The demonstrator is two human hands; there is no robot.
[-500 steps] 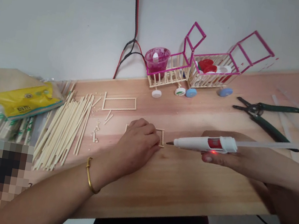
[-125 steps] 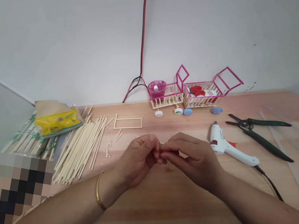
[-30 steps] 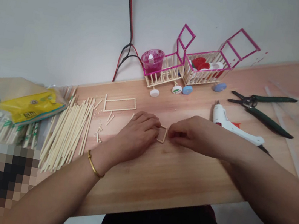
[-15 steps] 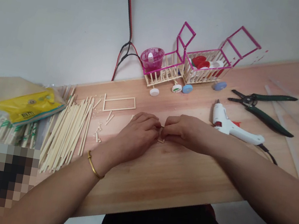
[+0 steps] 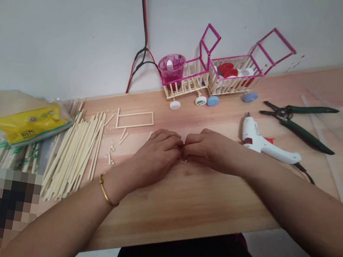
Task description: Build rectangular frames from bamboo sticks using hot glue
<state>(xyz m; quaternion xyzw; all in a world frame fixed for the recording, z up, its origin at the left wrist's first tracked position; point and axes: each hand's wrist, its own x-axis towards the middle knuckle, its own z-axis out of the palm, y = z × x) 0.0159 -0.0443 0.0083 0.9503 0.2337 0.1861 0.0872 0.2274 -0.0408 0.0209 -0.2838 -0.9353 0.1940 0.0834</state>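
Note:
Both my hands meet at the middle of the wooden table (image 5: 197,207). My left hand (image 5: 153,158), with a gold bangle on the wrist, lies curled over a small frame of wooden sticks (image 5: 183,161). Only a corner of that frame shows between the hands. My right hand (image 5: 210,150) has its fingers pinched together on the frame's right end, touching the left fingertips.
A white glue gun (image 5: 265,145) and green pliers (image 5: 300,123) lie to the right. A pile of wooden sticks (image 5: 76,150) and a yellow packet (image 5: 29,122) lie left. A finished stick frame (image 5: 135,119) and two pink-edged stick carts (image 5: 213,74) stand behind.
One second ago my hands were apart with the frame's open right end showing between them. My right hand has since moved left onto the frame and now covers it.

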